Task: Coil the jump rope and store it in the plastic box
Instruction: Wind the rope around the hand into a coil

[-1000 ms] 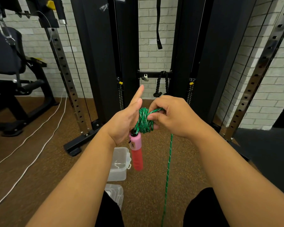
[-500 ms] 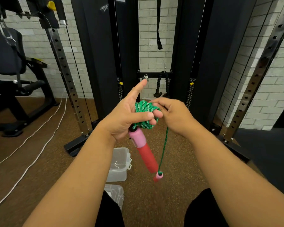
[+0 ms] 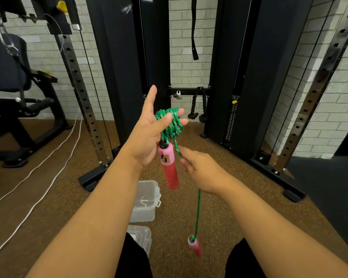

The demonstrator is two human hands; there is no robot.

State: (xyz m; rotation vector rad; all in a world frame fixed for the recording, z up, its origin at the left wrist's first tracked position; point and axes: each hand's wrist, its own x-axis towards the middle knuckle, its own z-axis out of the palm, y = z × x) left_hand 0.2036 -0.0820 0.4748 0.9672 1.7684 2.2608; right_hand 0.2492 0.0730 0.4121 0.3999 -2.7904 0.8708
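A green jump rope (image 3: 171, 123) is wound in a bundle around the fingers of my left hand (image 3: 149, 133), whose index finger points up. One pink and red handle (image 3: 168, 167) hangs straight down from that bundle. My right hand (image 3: 201, 169) is below and to the right and pinches the free strand. That strand runs down to the second pink handle (image 3: 195, 245), which dangles between my knees. The clear plastic box (image 3: 146, 201) stands open on the floor beneath my left forearm, and its lid (image 3: 140, 235) lies just in front of it.
A black cable machine (image 3: 189, 91) with a hanging rope attachment (image 3: 199, 109) stands straight ahead. A perforated steel upright (image 3: 78, 85) rises on the left, another (image 3: 317, 91) on the right. White cables (image 3: 38, 173) trail across the brown floor at left. A padded seat machine (image 3: 10, 67) stands far left.
My right hand has dropped from the bundle to lower right, pulling the strand down. The free handle hangs lower. My left thumb has released the bundle and that hand has risen slightly.
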